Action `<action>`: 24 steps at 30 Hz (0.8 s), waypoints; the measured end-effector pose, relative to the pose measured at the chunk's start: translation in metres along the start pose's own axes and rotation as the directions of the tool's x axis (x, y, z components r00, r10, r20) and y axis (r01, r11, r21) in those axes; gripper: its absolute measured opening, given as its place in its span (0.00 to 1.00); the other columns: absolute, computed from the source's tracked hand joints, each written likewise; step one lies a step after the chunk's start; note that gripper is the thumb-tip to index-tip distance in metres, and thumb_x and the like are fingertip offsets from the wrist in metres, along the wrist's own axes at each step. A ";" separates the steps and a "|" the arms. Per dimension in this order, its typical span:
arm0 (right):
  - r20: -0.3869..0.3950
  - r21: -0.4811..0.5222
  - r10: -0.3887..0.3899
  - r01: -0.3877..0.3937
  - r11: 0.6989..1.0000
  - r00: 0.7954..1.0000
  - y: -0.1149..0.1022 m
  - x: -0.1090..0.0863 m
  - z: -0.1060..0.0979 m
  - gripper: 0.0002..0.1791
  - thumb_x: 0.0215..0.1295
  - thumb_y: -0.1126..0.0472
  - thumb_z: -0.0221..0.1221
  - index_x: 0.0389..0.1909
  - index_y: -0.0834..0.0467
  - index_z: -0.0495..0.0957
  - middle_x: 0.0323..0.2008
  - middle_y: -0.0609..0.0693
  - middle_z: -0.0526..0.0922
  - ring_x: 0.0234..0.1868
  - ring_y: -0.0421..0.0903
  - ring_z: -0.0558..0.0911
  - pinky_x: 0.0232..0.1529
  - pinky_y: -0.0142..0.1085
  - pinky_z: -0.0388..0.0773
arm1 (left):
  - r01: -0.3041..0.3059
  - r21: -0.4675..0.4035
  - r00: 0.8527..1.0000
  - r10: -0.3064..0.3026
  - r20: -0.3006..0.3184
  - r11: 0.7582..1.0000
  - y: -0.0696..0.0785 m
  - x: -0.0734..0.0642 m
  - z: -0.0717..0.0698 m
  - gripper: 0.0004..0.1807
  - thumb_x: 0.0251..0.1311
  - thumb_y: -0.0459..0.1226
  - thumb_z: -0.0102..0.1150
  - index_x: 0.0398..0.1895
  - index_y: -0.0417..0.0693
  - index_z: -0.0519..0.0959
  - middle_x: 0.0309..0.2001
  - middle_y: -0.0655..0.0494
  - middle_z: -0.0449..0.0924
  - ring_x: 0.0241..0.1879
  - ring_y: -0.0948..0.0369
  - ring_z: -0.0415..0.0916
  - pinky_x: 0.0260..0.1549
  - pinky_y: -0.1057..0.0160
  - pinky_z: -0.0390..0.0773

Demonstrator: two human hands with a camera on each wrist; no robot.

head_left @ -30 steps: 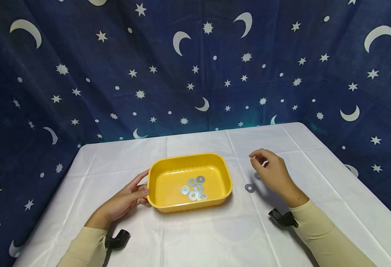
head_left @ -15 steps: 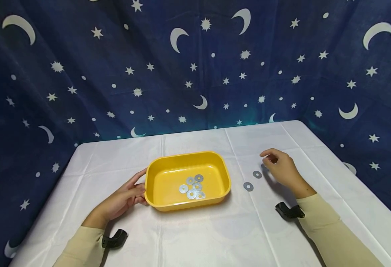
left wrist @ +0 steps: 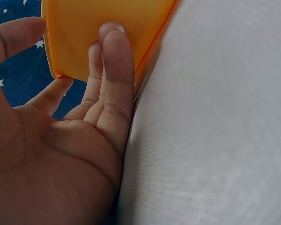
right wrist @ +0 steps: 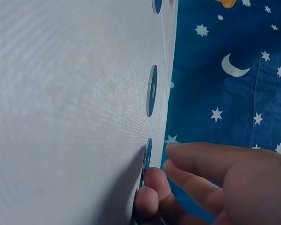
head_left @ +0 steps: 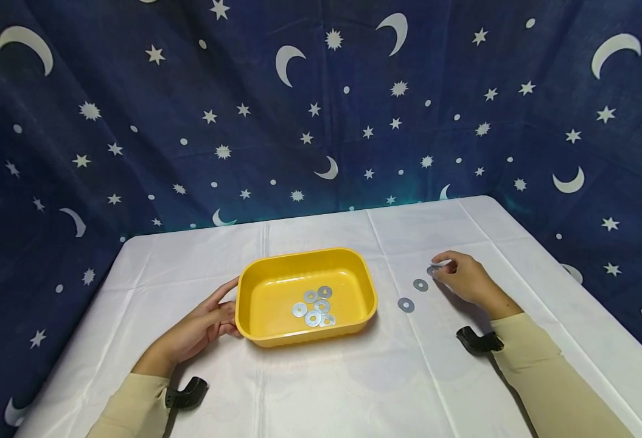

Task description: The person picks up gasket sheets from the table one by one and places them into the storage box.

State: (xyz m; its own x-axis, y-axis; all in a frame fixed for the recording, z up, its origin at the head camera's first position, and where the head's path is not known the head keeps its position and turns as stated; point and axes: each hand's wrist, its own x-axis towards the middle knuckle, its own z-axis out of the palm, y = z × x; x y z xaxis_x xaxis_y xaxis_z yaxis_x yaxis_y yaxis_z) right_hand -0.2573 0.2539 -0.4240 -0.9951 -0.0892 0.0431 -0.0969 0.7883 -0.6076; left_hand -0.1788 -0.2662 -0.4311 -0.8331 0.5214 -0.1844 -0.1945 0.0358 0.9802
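Observation:
A yellow plastic tray (head_left: 305, 252) stands on the white tablecloth, with several flat metal washers (head_left: 313, 318) on its floor. At its left end my left hand (head_left: 196, 331) rests spread fingers against the outer wall; in the left wrist view, fingertips (left wrist: 117, 51) touch the tray wall (left wrist: 75, 37). Right of the tray lie a near washer (head_left: 406, 305) and a middle washer (head_left: 420, 285). My right hand (head_left: 465, 280) is down at a far washer (head_left: 432, 270), thumb and fingers around it. In the right wrist view, fingertips (right wrist: 146, 201) touch the cloth beside that washer (right wrist: 147, 152).
A white cloth (head_left: 348, 389) covers the table. Dark blue fabric (head_left: 255, 140) with moons and stars hangs behind and at both sides. Each wrist wears a black strap device, one on the left (head_left: 187, 394) and one on the right (head_left: 478, 341).
My right hand has moved right, away from the tray, and come down at the far washer, uncovering the middle one. The left hand and tray stay together; the head view has shifted slightly.

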 end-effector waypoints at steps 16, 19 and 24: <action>0.094 -0.077 -0.032 0.040 0.996 0.995 -0.001 -0.001 0.000 0.17 0.59 0.62 0.57 0.47 0.65 0.73 0.24 0.51 0.71 0.26 0.45 0.70 0.25 0.33 0.65 | 0.012 -0.006 1.000 -0.012 -0.023 1.000 0.001 0.000 0.001 0.33 0.69 0.40 0.40 0.72 0.65 0.41 0.56 0.38 0.67 0.42 0.58 0.78 0.47 0.58 0.79; 0.105 -0.087 -0.047 0.056 0.995 0.993 -0.001 -0.001 0.000 0.15 0.57 0.62 0.57 0.45 0.63 0.74 0.23 0.51 0.71 0.25 0.45 0.69 0.25 0.34 0.65 | 0.010 -0.008 1.000 -0.010 -0.021 1.000 0.000 0.000 0.001 0.33 0.69 0.40 0.40 0.72 0.64 0.40 0.57 0.37 0.66 0.42 0.58 0.78 0.47 0.57 0.79; 0.112 -0.091 -0.040 0.051 0.995 0.993 0.001 -0.001 0.002 0.12 0.57 0.62 0.58 0.42 0.61 0.74 0.22 0.50 0.70 0.23 0.44 0.68 0.23 0.34 0.64 | 0.004 -0.014 1.000 -0.004 -0.009 1.000 0.000 0.000 0.001 0.33 0.69 0.39 0.40 0.72 0.65 0.39 0.56 0.41 0.65 0.42 0.58 0.77 0.47 0.58 0.78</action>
State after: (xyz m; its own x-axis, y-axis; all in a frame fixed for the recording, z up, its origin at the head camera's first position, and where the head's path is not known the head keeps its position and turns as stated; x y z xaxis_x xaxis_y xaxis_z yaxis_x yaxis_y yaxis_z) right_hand -0.2559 0.2533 -0.4261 -0.9818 -0.1887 -0.0220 -0.1485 0.8348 -0.5302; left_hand -0.1786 -0.2655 -0.4315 -0.8370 0.5134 -0.1894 -0.2053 0.0263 0.9784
